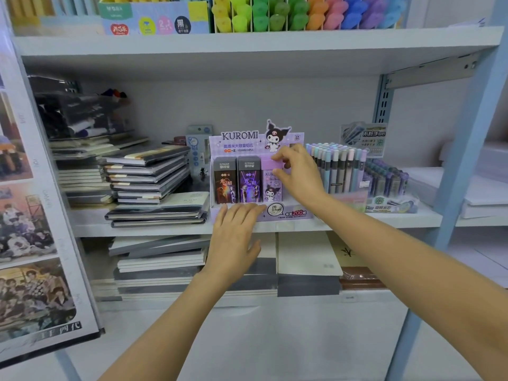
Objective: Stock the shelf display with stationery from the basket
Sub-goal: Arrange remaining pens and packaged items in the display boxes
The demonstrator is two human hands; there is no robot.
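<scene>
Purple lead case, three o'clock of the dark cases, is pinched by our right hand; our left hand lies spread on the display box.

Hidden, cropped and blurred parts of the shelf display

The right hand covers the right end of the Kuromi display box and the top corner of the lilac pack it pinches. The left hand hides the left of the box's front lip, and the right forearm masks the pen tray's front left corner. The highlighters are cut by the top edge and the poster board by the left. The dark stack at the shelf's back left corner is too blurred to identify.
</scene>
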